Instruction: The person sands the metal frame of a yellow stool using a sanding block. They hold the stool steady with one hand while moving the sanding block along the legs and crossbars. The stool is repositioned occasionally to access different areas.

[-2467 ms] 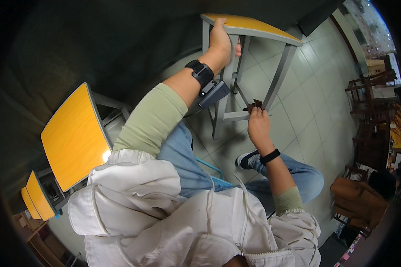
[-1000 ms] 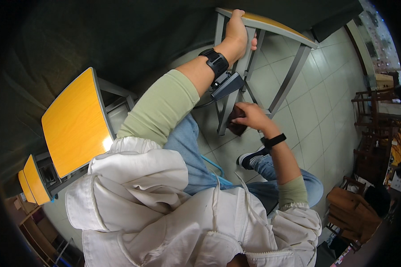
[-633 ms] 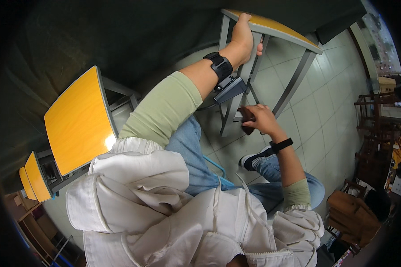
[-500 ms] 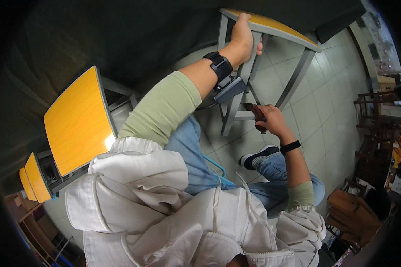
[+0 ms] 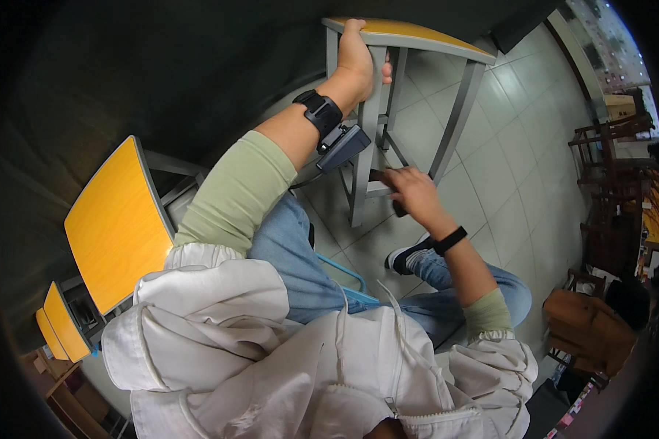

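Note:
A stool with a yellow wood-grain seat and grey metal legs stands tilted in front of me. My left hand is wrapped round its near leg, just under the seat, with the fingertips showing on the far side. Lower down, my right hand is closed on a dark brown object, held against the lower crossbar. The hand covers most of that object, so its kind cannot be made out. A dark device on a black strap sits by my left wrist.
To my left stands another yellow-topped stool, with smaller yellow seats beyond it. A dark curtain hangs behind. Brown wooden chairs and a brown bag-like item line the right side. Pale tiles cover the floor.
The held stool and both hands appear further left in view, as the whole scene has shifted. My right hand has moved with the brown object along the crossbar, now more over it.

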Tool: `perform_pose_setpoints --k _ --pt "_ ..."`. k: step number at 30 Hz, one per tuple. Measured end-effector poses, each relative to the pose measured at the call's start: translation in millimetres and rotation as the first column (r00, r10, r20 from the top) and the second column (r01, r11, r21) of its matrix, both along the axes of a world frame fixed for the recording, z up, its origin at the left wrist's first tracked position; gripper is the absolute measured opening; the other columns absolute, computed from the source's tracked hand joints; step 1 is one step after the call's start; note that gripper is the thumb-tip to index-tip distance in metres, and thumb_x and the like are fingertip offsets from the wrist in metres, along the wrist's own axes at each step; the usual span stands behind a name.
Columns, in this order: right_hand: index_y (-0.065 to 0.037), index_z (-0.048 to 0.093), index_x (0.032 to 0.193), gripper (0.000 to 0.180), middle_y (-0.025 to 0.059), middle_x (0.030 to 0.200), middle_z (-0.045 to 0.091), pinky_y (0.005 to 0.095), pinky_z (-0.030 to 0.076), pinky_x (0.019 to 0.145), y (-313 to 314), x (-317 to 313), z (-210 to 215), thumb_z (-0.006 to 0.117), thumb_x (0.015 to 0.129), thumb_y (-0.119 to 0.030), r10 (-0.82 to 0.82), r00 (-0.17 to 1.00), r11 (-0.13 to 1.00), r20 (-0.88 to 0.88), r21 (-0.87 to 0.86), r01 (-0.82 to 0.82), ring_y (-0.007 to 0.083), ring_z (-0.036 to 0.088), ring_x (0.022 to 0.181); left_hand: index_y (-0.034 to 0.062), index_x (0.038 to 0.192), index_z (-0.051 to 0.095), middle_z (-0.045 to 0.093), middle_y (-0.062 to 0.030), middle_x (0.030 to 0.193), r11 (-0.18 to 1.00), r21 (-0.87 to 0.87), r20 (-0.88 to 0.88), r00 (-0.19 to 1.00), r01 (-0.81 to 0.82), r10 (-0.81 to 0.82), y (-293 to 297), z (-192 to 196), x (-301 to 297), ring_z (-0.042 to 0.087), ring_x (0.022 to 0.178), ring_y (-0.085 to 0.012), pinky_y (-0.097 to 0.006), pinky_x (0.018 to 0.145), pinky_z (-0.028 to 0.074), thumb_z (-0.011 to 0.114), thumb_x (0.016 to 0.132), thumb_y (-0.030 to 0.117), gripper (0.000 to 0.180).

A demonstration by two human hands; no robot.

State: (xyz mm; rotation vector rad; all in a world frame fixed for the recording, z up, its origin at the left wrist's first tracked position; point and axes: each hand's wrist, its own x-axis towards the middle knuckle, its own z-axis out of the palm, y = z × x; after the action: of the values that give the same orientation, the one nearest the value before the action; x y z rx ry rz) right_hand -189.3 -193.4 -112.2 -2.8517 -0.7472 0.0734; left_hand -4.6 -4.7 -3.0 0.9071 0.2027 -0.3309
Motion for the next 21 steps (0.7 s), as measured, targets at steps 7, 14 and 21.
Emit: perform_pose_setpoints --k 7,14,21 --pt "-0.007 0.060 0.122 0.044 0.0119 0.114 0.056 0.0365 0.046 0.090 -54.9 -22.4 11.1 0.062 0.078 -0.008 -0.120 0.975 0.939 0.187 -0.297 0.173 0.0301 0.053 0.108 0.0056 0.087 0.052 0.050 -0.0081 0.065 1.000 0.002 0.012 1.000 0.009 -0.009 1.2 0.3 -3.6 0.048 0.048 -0.0201 -0.037 0.047 0.042 0.033 0.088 0.051 0.049" --pt "-0.005 0.057 0.124 0.053 0.0123 0.110 0.058 0.0369 0.047 0.092 -59.7 -24.7 73.6 0.068 0.074 0.007 -0.424 0.837 0.801 -0.347 0.288 0.525 0.0296 0.057 0.106 0.0059 0.085 0.052 0.049 -0.0069 0.065 1.000 -0.010 -0.008 1.000 -0.029 0.029 0.3 0.6 3.2 0.047 0.049 -0.0192 -0.035 0.048 0.040 0.035 0.086 0.054 0.051" --pt "-0.002 0.053 0.112 0.033 0.0039 0.100 0.059 0.0284 0.046 0.084 -15.5 10.1 70.3 0.067 0.082 0.000 -0.330 0.799 0.511 -0.502 0.617 0.599 0.0143 0.055 0.093 0.0054 0.088 0.052 0.051 -0.0079 0.065 1.000 -0.004 -0.017 1.000 -0.025 0.025 0.4 0.6 5.8 0.049 0.048 -0.0196 -0.035 0.046 0.043 0.034 0.088 0.052 0.050"
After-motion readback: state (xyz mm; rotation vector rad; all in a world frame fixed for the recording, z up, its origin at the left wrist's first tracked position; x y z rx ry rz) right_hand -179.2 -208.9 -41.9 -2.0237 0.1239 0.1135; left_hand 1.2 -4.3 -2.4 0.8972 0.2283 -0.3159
